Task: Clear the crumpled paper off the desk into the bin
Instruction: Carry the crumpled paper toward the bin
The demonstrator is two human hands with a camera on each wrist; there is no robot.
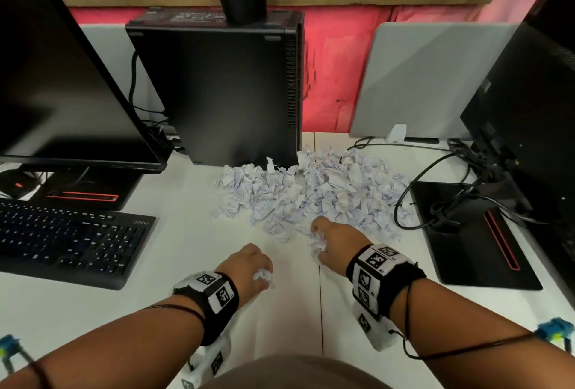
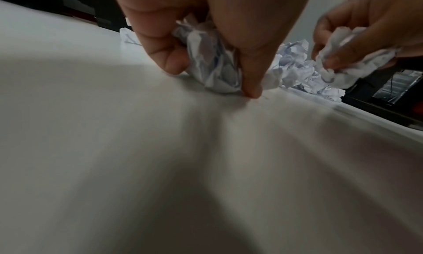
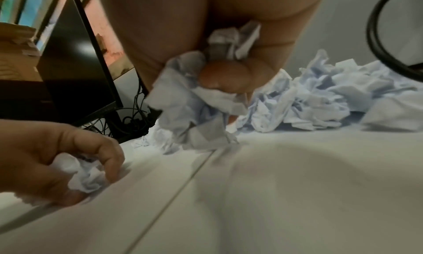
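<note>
Head view: left hand (image 1: 249, 267) grip curled round paper wad (image 1: 264, 276), right hand (image 1: 334, 240) likewise on second wad (image 1: 318, 244). Risk: loose scraps dropping; pile (image 1: 311, 189) at 12 o'clock on tabletop (image 1: 186, 233) near cables (image 1: 413, 201), snag; bin unseen.

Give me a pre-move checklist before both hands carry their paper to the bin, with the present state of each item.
1. Left hand grips a white crumpled paper wad: ok.
2. Right hand grips its own white crumpled paper wad: ok, though loose ends hang below the fingers in the right wrist view.
3. Bin located: cannot tell, none shows in any view.
4. Black looped cable apart from the right hand: ok, it lies at the pile's right edge.
5. Large pile of white crumpled paper left on the white desk: not ok, more trips needed.
6. Black keyboard apart from the left hand: ok.
</note>
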